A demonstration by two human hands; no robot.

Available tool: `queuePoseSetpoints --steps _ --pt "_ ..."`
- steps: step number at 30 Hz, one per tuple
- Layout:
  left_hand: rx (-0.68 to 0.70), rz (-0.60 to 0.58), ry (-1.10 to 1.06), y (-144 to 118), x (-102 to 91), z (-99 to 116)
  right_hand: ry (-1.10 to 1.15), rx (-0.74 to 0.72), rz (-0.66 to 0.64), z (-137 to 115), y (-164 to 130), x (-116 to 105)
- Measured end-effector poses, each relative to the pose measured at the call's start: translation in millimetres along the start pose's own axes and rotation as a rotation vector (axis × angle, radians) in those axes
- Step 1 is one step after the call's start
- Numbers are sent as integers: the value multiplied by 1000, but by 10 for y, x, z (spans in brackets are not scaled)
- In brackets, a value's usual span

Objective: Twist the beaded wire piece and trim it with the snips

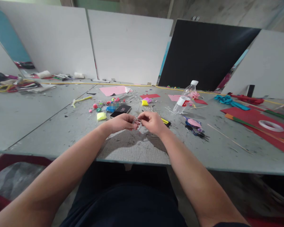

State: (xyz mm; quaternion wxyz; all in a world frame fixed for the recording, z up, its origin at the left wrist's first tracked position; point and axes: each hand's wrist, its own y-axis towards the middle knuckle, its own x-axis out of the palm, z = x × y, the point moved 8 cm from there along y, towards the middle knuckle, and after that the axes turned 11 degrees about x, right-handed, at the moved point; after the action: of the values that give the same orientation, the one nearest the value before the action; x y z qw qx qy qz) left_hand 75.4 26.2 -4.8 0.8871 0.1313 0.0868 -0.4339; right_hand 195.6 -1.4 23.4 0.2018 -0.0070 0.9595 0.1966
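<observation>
Clear piece (137, 121), small and see-through, is being held between the two hands just above the worktop (137, 148), near its front edge and in the middle of the view. It is being pinched from both ends: the left hand (122, 122) is closed on its left end, the right hand (152, 122) on its right end, so its long axis is lying roughly left to right, from one set of fingers to the other. What the piece is cannot be told; it is too small and partly covered. The fingers (132, 125) of the left hand are being kept narrow, curled around the piece, and those of the right hand are bent in the same way. Both hands are equally near, since both are touching it. Behind the hands, well apart, a phone (121, 110) is lying flat, with a yellow lump (101, 116) to its left. A bottle (186, 97) is lying tilted farther to the right, and scissors (194, 128) are resting near the right hand.
</observation>
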Motion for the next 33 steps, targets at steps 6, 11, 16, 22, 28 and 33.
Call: queuePoseSetpoints --steps 6,11,16,22,28,33 --pt "9 47 127 9 -51 25 325 307 15 291 72 63" --pt "29 74 113 17 -45 66 536 382 32 332 53 91" --pt "25 132 -35 -5 -80 26 744 563 -24 436 6 208" --pt "51 159 -3 18 -132 11 832 654 -37 545 19 263" --pt "33 264 -16 16 -154 23 836 643 18 562 19 240" --pt "70 280 13 22 -140 61 845 588 51 523 26 219"
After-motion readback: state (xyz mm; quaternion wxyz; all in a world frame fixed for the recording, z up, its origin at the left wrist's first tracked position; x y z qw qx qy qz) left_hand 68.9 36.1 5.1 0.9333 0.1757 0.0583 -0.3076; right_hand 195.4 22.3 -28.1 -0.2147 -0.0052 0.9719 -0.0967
